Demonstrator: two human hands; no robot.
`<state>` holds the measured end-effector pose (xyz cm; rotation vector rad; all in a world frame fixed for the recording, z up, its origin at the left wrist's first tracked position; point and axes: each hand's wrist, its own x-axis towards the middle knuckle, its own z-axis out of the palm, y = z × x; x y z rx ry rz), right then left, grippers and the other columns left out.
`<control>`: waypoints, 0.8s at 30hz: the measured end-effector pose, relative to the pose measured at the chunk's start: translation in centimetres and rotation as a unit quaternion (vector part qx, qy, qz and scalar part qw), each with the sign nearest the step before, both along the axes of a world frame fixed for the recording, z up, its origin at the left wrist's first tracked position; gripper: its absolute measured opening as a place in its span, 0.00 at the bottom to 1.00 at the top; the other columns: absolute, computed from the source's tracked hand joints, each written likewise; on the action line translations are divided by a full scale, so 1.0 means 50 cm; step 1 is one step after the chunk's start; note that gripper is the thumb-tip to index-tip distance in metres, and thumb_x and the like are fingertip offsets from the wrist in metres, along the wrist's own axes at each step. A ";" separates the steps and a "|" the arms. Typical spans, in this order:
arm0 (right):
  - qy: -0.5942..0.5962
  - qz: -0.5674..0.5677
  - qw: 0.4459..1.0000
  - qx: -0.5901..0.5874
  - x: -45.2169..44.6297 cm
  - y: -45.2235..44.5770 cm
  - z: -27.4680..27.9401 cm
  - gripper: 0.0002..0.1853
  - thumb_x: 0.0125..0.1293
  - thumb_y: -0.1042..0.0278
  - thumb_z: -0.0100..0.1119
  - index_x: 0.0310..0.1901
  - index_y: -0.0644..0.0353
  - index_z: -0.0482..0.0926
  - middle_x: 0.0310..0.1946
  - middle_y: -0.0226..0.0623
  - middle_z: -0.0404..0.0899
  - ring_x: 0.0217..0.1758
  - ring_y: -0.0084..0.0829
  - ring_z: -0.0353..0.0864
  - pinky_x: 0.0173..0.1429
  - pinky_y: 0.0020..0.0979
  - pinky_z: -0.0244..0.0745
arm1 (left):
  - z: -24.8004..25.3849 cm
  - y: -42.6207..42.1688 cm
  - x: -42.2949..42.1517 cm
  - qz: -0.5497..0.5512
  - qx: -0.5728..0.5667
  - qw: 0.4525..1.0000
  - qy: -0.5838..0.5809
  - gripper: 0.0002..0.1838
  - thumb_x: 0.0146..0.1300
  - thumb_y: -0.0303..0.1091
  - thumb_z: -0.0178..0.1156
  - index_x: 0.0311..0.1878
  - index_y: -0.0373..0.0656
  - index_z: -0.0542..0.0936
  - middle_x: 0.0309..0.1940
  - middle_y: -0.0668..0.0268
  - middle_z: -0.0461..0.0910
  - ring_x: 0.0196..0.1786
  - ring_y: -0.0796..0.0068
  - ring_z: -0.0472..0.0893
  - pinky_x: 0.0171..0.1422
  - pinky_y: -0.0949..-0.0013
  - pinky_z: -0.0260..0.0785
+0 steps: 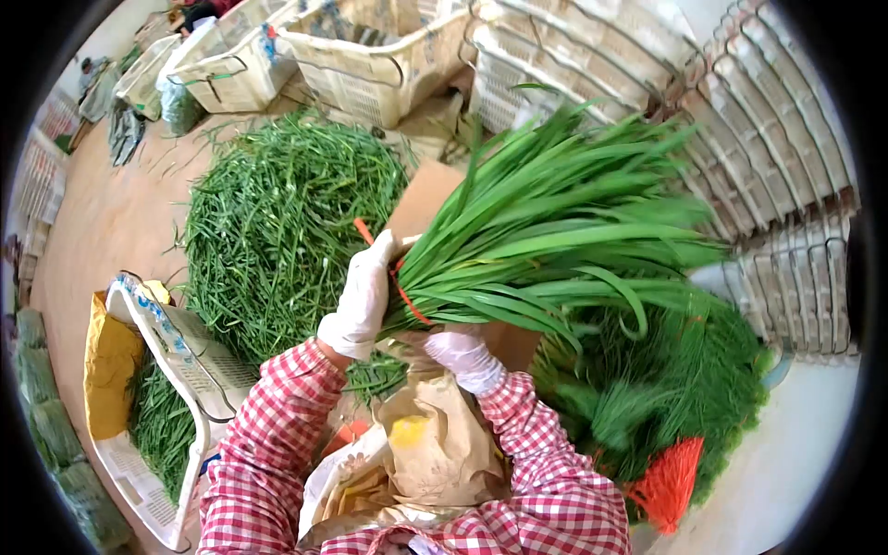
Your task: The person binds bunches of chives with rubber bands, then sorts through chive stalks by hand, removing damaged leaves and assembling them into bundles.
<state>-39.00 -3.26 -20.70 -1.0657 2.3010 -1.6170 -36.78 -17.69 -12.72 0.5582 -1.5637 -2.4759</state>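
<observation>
A large bunch of long green leaves (555,231) fans out to the upper right, with a red tie (407,294) around its stem end. My left hand (363,296), in a white glove, is closed at the tied end, with an orange-red strand end sticking up beside its fingers. Under the bunch is my right hand (462,354), also gloved; its fingers are mostly hidden by the leaves, and it touches the underside near the tie. A brown cardboard piece (427,196) shows behind the bunch.
A heap of cut greens (287,222) lies left of centre. Feathery greens (684,370) and red strands (668,486) are at the right. A white crate (199,407) with greens stands lower left. More crates (388,79) line the back; stacked crates (768,120) rise at the right.
</observation>
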 end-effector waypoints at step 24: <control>-0.502 -0.010 0.863 -0.055 0.052 -0.093 0.006 0.27 0.51 0.60 0.71 0.49 0.69 0.76 0.43 0.40 0.79 0.38 0.30 0.80 0.42 0.31 0.78 | -0.061 -0.039 0.002 0.055 -0.540 0.837 -0.075 0.28 0.72 0.50 0.37 0.35 0.42 0.83 0.23 0.52 0.79 0.30 0.51 0.80 0.36 0.56 0.70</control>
